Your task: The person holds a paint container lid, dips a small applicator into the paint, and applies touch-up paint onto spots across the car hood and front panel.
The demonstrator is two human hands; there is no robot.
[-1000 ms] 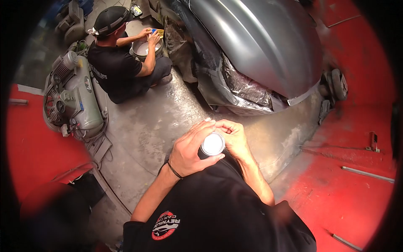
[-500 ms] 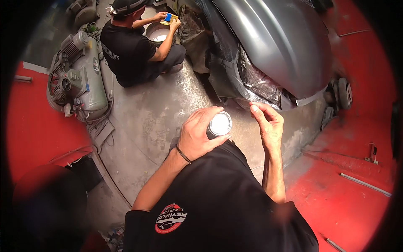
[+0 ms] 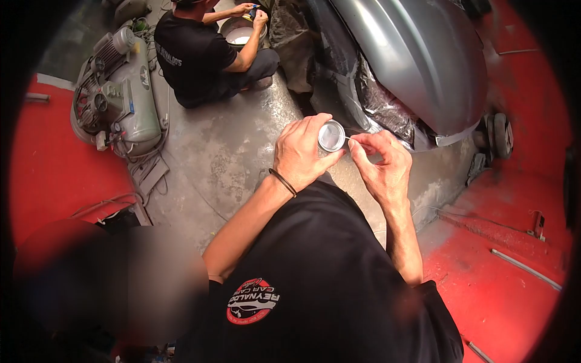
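Note:
A small round can [image 3: 331,136] with a shiny metal rim and a pale top sits in my left hand [image 3: 301,151], whose fingers and thumb wrap round its side. My right hand [image 3: 385,164] is just right of the can, thumb and forefinger pinched on a thin, light-coloured piece [image 3: 347,139] that reaches to the can's rim. What this thin piece is cannot be made out.
A co-worker [image 3: 196,57] in black sits on the floor [image 3: 212,151] beside a bucket [image 3: 228,24] of pale liquid. A grey car [image 3: 423,54] with plastic masking stands at the upper right, a green compressor [image 3: 138,103] at the left. Something blurred and dark is at the lower left.
My left hand and the can have moved up and slightly right in view. My right hand, away from the can half a second ago, has come back beside its rim.

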